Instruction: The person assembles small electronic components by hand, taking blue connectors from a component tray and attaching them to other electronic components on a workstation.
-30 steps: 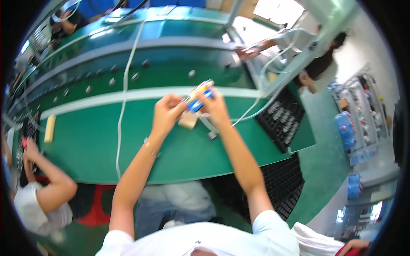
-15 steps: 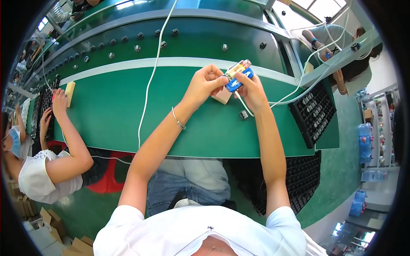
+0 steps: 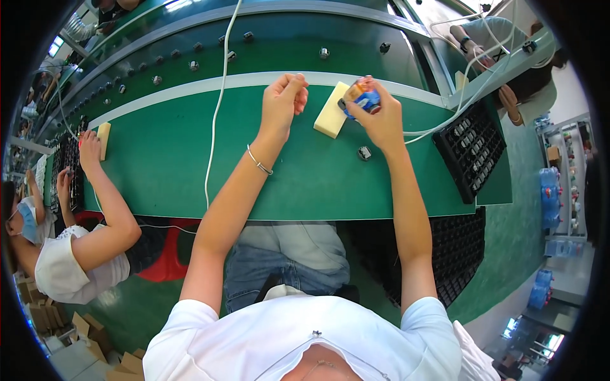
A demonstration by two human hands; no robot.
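My right hand (image 3: 383,114) grips a small blue device with an orange and clear top (image 3: 362,98). It holds the device beside the upper end of a pale yellow block (image 3: 329,117) lying on the green table (image 3: 171,159). To the left, my left hand (image 3: 284,105) is raised over the table, its fingers curled in and the thumb pressed against them. Whatever those fingers may hold is hidden. A small black-and-silver part (image 3: 364,153) lies on the table just below my right hand.
A black tray of small parts (image 3: 469,152) sits at the table's right end. Beyond the metal rail, several similar parts rest on a green belt (image 3: 279,54). A white cable (image 3: 218,120) crosses the table. A co-worker (image 3: 95,247) works at the left, another person at the far right.
My left hand has come away from the device and moved left. My right hand has turned the device, keeping hold of it. The yellow block now shows more fully.
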